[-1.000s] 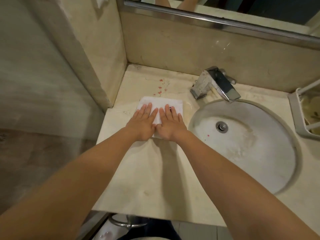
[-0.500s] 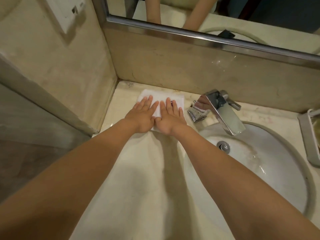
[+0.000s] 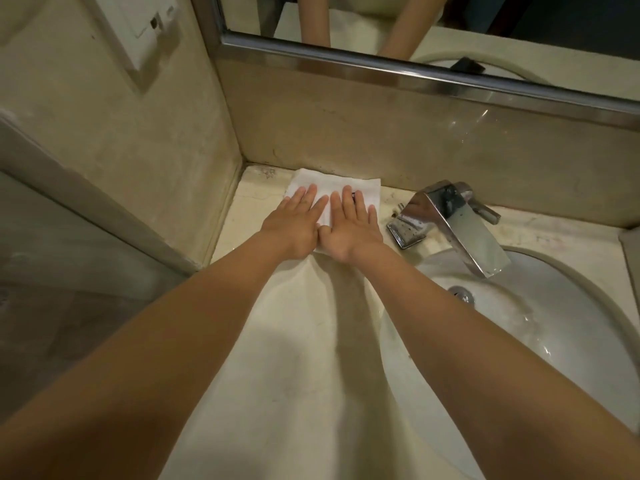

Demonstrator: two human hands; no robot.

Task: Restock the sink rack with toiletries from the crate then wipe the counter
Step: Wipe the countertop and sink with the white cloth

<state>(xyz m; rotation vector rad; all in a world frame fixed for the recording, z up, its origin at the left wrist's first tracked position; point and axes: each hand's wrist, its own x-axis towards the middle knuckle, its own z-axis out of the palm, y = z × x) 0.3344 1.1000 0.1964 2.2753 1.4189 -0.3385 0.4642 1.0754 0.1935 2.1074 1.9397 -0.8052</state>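
Pressed beneath the flat, straight-fingered left hand (image 3: 294, 225) and right hand (image 3: 349, 227), the cloth (image 3: 334, 183) has been pushed ahead to the back edge of the counter (image 3: 294, 358), so wiping is judged underway.

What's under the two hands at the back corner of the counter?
A folded white cloth lies flat on the counter beneath the left hand and right hand, whose straight fingers press it. The counter surface beneath the cloth is covered.
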